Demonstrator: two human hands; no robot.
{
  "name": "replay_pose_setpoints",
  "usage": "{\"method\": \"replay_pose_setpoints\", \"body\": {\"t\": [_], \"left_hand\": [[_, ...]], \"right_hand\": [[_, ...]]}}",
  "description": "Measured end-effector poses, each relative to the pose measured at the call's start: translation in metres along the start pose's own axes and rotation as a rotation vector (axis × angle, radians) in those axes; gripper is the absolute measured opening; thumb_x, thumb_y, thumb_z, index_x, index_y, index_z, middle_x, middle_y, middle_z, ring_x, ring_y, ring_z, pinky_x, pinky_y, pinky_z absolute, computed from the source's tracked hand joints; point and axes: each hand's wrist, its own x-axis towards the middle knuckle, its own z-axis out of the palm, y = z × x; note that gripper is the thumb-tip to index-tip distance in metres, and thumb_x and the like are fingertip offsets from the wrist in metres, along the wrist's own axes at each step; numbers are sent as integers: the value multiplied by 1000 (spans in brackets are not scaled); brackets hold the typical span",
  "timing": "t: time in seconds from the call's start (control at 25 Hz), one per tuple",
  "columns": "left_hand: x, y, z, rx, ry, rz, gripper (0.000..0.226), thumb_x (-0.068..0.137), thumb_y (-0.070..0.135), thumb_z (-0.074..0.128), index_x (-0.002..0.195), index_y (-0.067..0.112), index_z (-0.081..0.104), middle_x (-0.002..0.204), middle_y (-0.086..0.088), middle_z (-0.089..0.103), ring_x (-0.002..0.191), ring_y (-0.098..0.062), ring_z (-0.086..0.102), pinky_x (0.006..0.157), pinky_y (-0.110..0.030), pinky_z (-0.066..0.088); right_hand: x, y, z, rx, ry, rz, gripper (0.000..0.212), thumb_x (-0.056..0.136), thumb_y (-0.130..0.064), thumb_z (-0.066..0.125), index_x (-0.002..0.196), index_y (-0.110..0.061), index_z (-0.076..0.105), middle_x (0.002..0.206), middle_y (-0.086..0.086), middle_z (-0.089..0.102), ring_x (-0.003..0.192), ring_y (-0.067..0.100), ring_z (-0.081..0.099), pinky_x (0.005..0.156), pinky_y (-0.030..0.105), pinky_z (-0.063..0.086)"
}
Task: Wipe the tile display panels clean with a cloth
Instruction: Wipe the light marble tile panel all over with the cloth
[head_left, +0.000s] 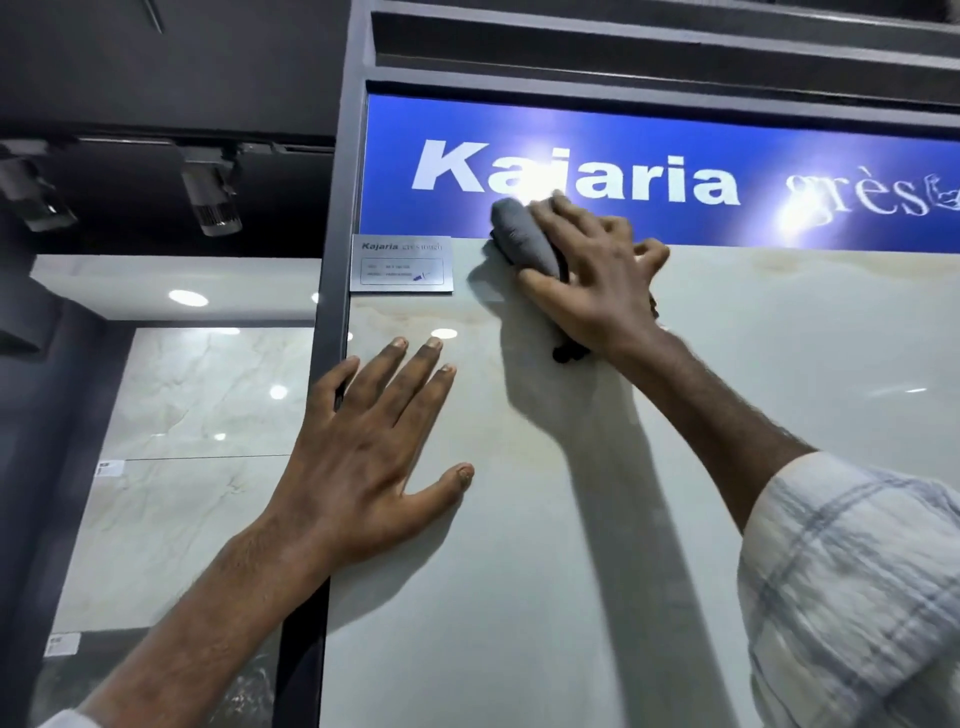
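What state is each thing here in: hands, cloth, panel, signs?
left hand: open, flat on the tile panel.
right hand: holds the cloth, pressing it on.
cloth: bunched, straddling panel top and blue sign.
tile panel: upright, glossy.
label plate: stuck at panel's top left corner.
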Motion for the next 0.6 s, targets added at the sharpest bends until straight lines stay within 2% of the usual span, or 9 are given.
{"method": "replay_pose_setpoints", "body": {"t": [0.04,0.12,0.16,0.2,0.32,0.4,0.48,0.52,0.6], "left_hand": [[0,0,1,-1,1,-2,83,91,66,43,154,12,49,169,-4,34,155,-28,32,119,-51,23],[-1,-1,1,4,11,2,83,91,66,43,153,12,50,168,-5,36,154,-28,33,119,-51,23],[-1,-2,1,3,15,7,82,91,65,43,153,11,51,168,-5,36,154,-28,33,120,-51,23],[-1,-3,0,1,17,10,82,92,64,43,153,11,50,167,-5,36,154,-28,33,120,-50,23],[-4,-3,-1,-16,13,8,80,92,63,43,154,11,50,168,-5,36,155,-28,32,121,-50,21],[-5,-3,-1,-17,23,4,80,92,62,44,153,11,51,167,-4,38,154,-27,33,121,-49,22],[-9,-3,-2,-22,26,-1,79,92,62,44,153,11,51,166,-4,39,154,-26,33,121,-49,21],[-11,-2,-3,-29,23,-2,79,92,61,44,153,11,50,167,-4,38,155,-26,32,122,-48,20],[-16,-2,-4,-43,10,3,79,93,61,44,155,11,49,167,-4,36,156,-25,30,123,-47,18]], "right_hand": [[1,-8,5,-34,17,72,78,79,-62,43,153,-36,44,165,-7,35,135,32,40,90,46,23],[-2,-22,15,-127,3,-105,83,78,-65,38,155,-33,41,166,-6,33,135,32,39,87,43,19],[-2,-23,14,-111,-14,-208,85,78,-67,37,155,-34,42,166,-7,34,136,30,39,88,42,18],[3,-19,12,-71,-29,-233,84,78,-68,37,155,-36,43,166,-9,35,137,29,39,90,43,18],[11,-18,9,-34,14,-6,80,80,-64,41,154,-34,44,165,-8,36,135,32,39,93,47,22],[3,-30,19,-125,-15,-147,82,82,-64,40,157,-31,40,167,-7,32,135,32,38,89,43,20],[-2,-27,15,-120,-60,-307,81,84,-64,44,159,-33,37,168,-9,31,137,31,37,94,47,23],[3,-18,10,-99,-63,-282,80,85,-65,45,159,-35,37,168,-10,31,138,31,36,97,51,24],[7,-6,4,-82,-50,-100,81,84,-66,43,159,-36,36,168,-10,29,139,31,35,101,55,24]]}}
